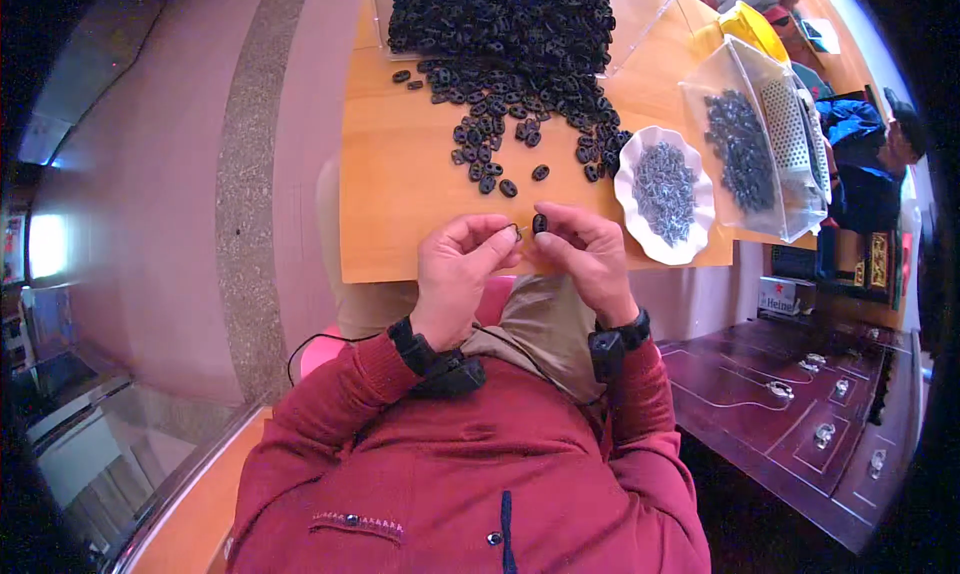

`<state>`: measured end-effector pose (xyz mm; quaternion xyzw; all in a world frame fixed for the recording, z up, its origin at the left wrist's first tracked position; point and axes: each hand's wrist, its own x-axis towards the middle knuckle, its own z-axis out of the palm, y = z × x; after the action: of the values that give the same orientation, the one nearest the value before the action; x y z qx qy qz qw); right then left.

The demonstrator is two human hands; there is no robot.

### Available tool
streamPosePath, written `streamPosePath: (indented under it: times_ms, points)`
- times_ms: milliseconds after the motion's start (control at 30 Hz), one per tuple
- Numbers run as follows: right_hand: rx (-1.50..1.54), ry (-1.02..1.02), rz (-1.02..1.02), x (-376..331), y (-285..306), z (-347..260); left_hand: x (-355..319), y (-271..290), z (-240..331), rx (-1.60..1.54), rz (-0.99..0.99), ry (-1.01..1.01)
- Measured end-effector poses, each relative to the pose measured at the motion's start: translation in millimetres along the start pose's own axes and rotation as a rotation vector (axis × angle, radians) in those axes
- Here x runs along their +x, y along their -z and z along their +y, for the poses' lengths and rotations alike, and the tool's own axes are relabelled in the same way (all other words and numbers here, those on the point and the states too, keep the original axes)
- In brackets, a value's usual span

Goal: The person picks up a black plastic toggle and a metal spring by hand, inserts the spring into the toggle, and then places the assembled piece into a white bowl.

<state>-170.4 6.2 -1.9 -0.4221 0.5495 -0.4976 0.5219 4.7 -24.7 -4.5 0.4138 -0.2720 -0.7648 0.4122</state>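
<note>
Over the pale wooden table [395, 189], we pinch a small black, plastic-looking oval piece [540, 224] in our right hand [592, 259], its long axis pointing away from our body; our left hand [460, 259] pinches something too tiny to identify. Rightward sits a white scalloped bowl [672, 254].

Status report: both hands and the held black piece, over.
Left hand pinches small item, too tiny to identify. Right hand pinches black oval piece. Loose black pieces beyond, white bowl to the right; neither between the hands.
</note>
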Motion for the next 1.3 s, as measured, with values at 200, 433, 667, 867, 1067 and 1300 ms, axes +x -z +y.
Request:
streamPosePath:
  times_ms: [200,433,667,867,1067,1300]
  points:
    - [0.032,-0.026,-0.062,-0.8,-2.4,-3.8,0.2,-0.2,0.1,0.015,0.001,0.008]
    - [0.115,-0.093,-0.057,-0.2,-1.7,-4.9,-0.7,-0.8,1.7,0.051,-0.005,0.019]
    - [0.078,-0.067,-0.060,-0.5,-0.5,-3.2,-1.4,-1.3,2.5,0.083,-0.009,0.017]
    - [0.120,-0.080,-0.072,-0.8,-0.2,-2.6,-1.4,-0.9,2.5,0.082,-0.018,0.012]
    - [0.100,-0.064,-0.062,-0.9,1.2,0.1,-1.4,-1.0,1.9,0.083,-0.022,0.025]
    - [0.033,-0.054,-0.086,-0.9,3.6,0.4,-0.8,-1.8,1.0,0.095,-0.017,0.012]
